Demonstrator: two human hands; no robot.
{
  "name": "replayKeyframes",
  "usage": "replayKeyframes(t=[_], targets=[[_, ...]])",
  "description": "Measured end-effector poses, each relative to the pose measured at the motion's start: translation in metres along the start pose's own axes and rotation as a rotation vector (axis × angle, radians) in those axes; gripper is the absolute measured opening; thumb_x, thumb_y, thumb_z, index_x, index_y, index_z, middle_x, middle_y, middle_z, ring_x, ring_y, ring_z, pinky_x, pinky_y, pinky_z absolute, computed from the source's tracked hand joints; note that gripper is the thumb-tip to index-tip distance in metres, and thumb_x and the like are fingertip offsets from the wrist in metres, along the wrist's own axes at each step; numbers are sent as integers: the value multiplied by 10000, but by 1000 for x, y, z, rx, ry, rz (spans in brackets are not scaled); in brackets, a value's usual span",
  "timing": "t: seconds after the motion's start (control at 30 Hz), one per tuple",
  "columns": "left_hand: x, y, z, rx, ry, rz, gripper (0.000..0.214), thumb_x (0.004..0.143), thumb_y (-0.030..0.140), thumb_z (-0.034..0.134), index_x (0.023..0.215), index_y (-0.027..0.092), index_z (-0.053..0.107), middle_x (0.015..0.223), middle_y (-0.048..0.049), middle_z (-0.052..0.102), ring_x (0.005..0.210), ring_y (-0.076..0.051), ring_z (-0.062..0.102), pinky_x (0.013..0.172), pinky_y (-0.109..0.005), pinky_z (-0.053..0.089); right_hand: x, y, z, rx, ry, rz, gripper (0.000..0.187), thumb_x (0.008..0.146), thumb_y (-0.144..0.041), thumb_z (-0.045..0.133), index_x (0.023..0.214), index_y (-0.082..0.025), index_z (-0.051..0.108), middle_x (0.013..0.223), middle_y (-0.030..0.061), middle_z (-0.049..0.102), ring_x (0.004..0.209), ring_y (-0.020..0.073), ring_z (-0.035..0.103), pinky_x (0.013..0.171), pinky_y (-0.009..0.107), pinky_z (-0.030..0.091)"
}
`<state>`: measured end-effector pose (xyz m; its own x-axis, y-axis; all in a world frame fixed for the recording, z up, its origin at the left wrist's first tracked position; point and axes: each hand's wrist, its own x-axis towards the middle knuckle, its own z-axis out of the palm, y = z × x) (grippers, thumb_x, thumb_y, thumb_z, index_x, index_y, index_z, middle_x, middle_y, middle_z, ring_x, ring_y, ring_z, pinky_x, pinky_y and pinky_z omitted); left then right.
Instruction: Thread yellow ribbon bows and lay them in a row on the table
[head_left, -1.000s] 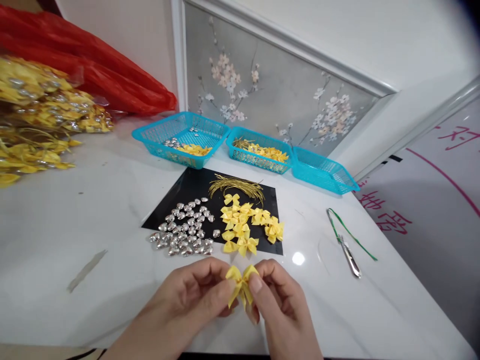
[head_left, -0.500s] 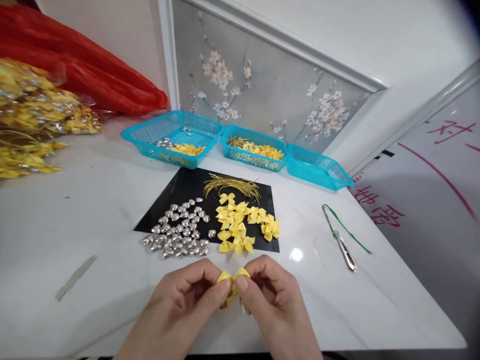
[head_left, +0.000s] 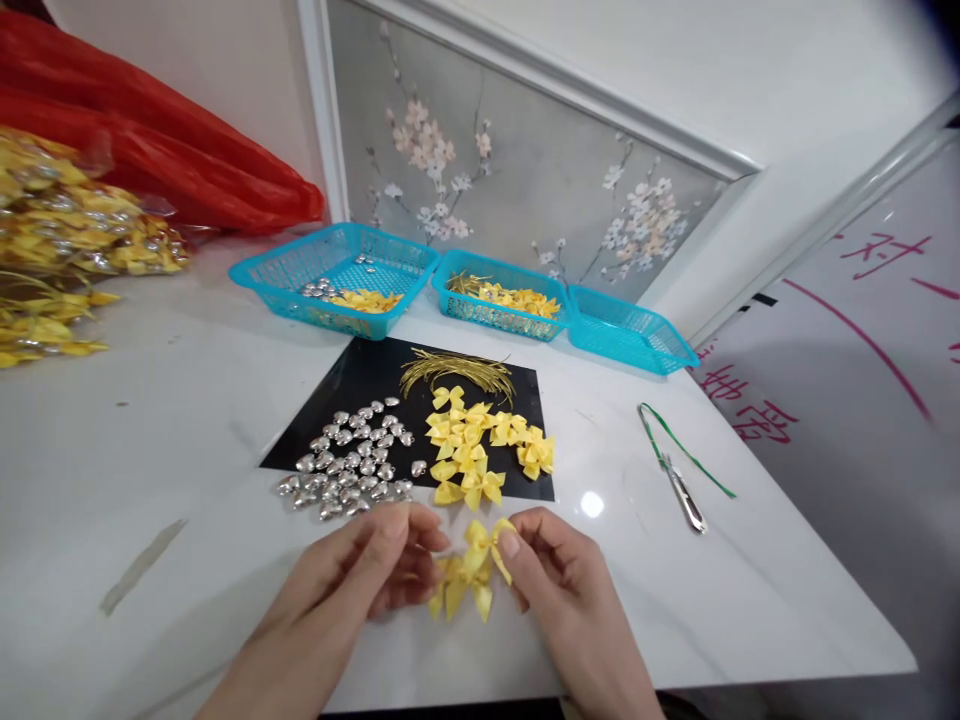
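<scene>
My right hand (head_left: 568, 582) pinches one loop of a yellow ribbon bow (head_left: 478, 545) between thumb and forefinger, near the table's front edge. Just below that bow shows more yellow ribbon (head_left: 454, 590), perhaps a second bow; whether it is joined on cannot be made out. To the left, my left hand (head_left: 358, 575) is loosely curled beside the ribbon, thumb and fingers apart, with nothing seen in it. Beyond both hands, a pile of yellow bows (head_left: 469, 450) and many silver heart charms (head_left: 352, 460) lie on and around a black sheet (head_left: 315, 390). Gold cords (head_left: 457, 373) rest at its far side.
Three blue baskets (head_left: 300, 310) line the wall, two with bows inside. At right lies a small cutter (head_left: 684, 500) with a green cord. Bagged yellow-and-silver pieces (head_left: 82, 215) and red fabric (head_left: 165, 130) fill the far left. A grey strip (head_left: 142, 567) marks the white table (head_left: 202, 440).
My left hand has let go of the yellow bow and moved left. The right hand keeps its pinch, and more of the yellow ribbon now shows. The view has shifted slightly.
</scene>
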<state>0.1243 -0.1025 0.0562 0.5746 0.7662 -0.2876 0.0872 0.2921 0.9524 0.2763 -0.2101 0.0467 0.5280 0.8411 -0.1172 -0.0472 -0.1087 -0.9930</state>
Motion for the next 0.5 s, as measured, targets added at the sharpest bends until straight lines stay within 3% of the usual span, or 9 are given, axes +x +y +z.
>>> replayKeyframes(t=[0.23,0.33,0.5], targets=[[5,-7,-17,235,188,168,404,754,663,740,932,300,745,731,20,693,686,-155,616,673,-174,542,3,5,-18,-597,63,-51,454,973,-556,426,800,-178,609,714,45,586,625,175,483,604,303,359],[3,-10,-18,267,168,214,324,802,608,728,951,320,736,729,32,693,671,-149,594,651,-159,512,4,-1,-30,-842,65,-91,421,1002,-473,388,859,-182,656,812,96,672,708,237,603,659,343,391],[0,-6,-15,295,309,264,313,786,633,721,904,344,750,712,35,680,650,-159,579,628,-148,502,17,-17,-49,-978,175,-254,298,1002,-312,428,975,-169,688,886,109,721,800,279,686,708,361,435]])
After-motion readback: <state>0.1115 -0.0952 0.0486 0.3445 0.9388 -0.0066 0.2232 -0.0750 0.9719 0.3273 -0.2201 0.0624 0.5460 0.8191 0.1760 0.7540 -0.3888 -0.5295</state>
